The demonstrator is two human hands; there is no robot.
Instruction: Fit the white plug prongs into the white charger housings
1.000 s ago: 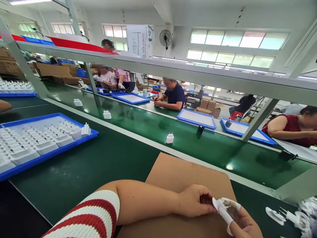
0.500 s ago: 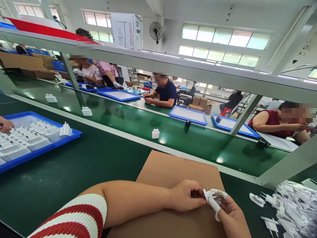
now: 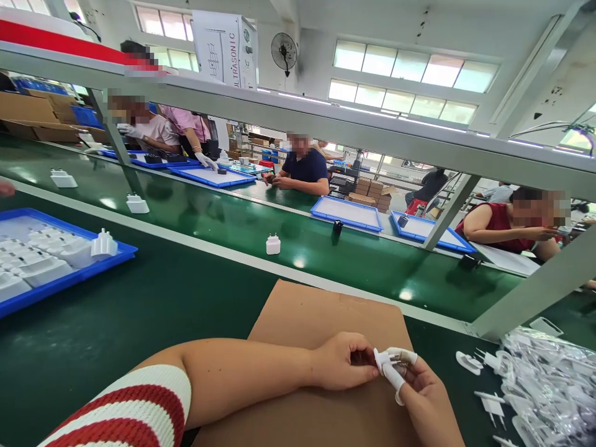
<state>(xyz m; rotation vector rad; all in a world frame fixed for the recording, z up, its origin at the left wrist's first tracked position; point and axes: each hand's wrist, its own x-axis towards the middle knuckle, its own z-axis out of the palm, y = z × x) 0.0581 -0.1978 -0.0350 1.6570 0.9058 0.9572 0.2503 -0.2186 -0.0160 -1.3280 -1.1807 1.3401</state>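
Head view: small white part (image 3: 384,359), prob. plug piece, pinched betw. both hands (image 3: 386,372).

Matt brown cardboard sheet (image 3: 302,316) on glossy green belt (image 3: 354,261); white plastic parts (image 3: 488,406).

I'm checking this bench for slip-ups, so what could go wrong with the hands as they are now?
1. The small white part is pinched only at the fingertips of the left hand and right hand, so it might slip onto the cardboard sheet.
2. Loose pronged pieces lie close beside the right hand and could get knocked or prick it.
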